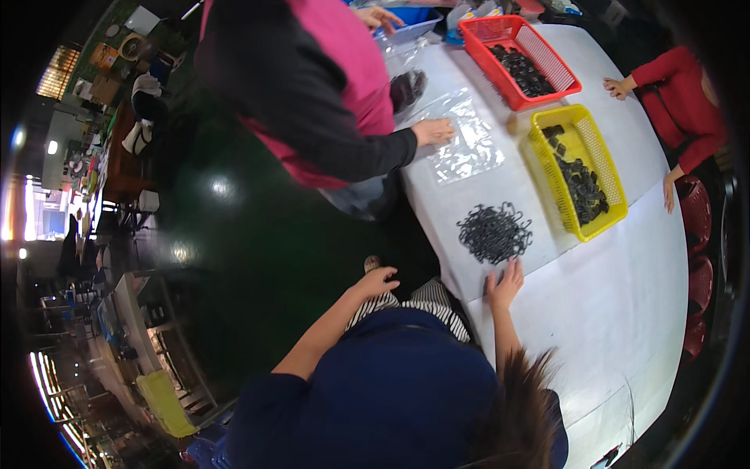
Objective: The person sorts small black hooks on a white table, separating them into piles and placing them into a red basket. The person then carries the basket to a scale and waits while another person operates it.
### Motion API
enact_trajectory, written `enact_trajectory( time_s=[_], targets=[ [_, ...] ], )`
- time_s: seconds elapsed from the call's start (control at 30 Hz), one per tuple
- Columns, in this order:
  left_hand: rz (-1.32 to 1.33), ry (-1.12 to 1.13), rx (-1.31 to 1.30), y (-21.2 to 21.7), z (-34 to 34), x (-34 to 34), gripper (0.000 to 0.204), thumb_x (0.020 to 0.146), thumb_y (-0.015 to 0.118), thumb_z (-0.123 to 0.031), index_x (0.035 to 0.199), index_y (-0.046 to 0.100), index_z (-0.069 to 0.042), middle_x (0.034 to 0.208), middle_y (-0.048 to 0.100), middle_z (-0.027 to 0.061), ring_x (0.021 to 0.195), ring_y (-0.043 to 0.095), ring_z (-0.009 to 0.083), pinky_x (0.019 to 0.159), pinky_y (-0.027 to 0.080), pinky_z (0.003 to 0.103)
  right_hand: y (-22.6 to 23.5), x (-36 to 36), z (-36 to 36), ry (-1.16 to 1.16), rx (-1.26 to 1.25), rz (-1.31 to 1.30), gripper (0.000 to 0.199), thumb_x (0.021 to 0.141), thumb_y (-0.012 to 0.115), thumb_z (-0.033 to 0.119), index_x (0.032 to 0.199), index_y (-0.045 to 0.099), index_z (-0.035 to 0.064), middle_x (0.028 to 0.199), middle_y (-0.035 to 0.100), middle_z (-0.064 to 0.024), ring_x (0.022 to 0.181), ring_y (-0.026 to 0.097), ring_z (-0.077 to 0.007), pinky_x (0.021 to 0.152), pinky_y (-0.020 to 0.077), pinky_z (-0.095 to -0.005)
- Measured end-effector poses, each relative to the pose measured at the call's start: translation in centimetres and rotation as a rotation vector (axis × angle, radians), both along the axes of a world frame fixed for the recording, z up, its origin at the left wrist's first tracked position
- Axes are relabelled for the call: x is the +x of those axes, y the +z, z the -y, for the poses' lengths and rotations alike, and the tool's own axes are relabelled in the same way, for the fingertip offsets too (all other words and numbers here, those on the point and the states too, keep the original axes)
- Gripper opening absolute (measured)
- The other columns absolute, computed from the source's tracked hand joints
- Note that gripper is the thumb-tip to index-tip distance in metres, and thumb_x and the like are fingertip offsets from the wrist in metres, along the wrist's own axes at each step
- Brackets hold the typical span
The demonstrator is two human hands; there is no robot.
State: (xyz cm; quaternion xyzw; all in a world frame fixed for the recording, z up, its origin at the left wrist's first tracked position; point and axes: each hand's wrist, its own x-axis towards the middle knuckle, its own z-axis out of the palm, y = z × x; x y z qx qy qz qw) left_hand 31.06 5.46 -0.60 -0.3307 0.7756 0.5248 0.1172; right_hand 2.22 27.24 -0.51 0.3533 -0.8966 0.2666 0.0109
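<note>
A pile of small black hooks (494, 234) lies on the white-covered table (582, 316). My right hand (505, 284) rests on the tabletop at the near edge of the pile, fingers apart, with nothing visible in it. Over the dark floor, beside my striped trousers and off the table, is my left hand (375, 282). Its fingers are loosely stretched and no object shows in them. Beyond the pile, flat clear plastic bags (469, 144) lie under the hand of a co-worker (434, 132) in pink and black.
To the right of the pile stands a yellow basket (539, 168) with black pieces inside. Behind it is a red basket (478, 48) holding more black parts. A blue tray (414, 28) sits at the far end. Another person in red (673, 98) leans at the right edge, near red chairs (698, 215).
</note>
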Motion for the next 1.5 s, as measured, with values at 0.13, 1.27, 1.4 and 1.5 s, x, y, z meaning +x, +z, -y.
enact_trajectory(
  time_s=[0.13,1.27,1.4,1.5],
  targets=[
    [-0.021,0.007,-0.039,0.2,3.5,1.3,0.048,0.078,0.061,-0.031,0.115,0.051,-0.002,0.104,0.058,0.0174,0.097,0.056,0.0285,0.083,0.045,0.035,1.7,1.6,5.1,-0.067,-0.179,-0.127,0.059,0.076,0.061,0.021,0.126,0.036,0.0019,0.133,0.032,-0.0213,0.120,0.031,-0.0384,0.099,0.0246,-0.0471],
    [-0.945,3.764,0.113,-7.0,-36.2,29.7,0.037,0.082,0.056,-0.039,0.085,0.064,-0.003,0.071,0.063,0.0050,0.061,0.060,0.0128,0.055,0.046,0.028,-16.7,90.4,23.0,3.006,0.866,-1.467,0.032,0.072,0.057,0.035,0.083,0.064,0.0058,0.086,0.064,-0.0123,0.085,0.060,-0.0312,0.075,0.0470,-0.0381],
    [-0.719,3.921,0.077,-5.3,-50.7,38.0,0.030,0.082,0.056,-0.031,0.089,0.063,-0.003,0.069,0.061,0.0035,0.059,0.056,0.0136,0.052,0.044,0.028,-2.5,104.2,-6.3,3.333,0.633,-0.278,0.018,0.081,0.054,0.019,0.078,0.057,0.0018,0.073,0.059,-0.0146,0.067,0.058,-0.0277,0.062,0.0467,-0.0366],
    [-0.989,3.918,-0.691,-4.4,-62.7,46.4,0.031,0.080,0.059,-0.031,0.101,0.060,-0.008,0.083,0.060,-0.0003,0.068,0.053,0.0085,0.055,0.040,0.022,2.0,113.1,-23.5,3.478,0.716,-0.180,0.016,0.081,0.056,0.016,0.079,0.058,0.0008,0.067,0.057,-0.0126,0.059,0.056,-0.0204,0.057,0.0451,-0.0307]
  ],
)
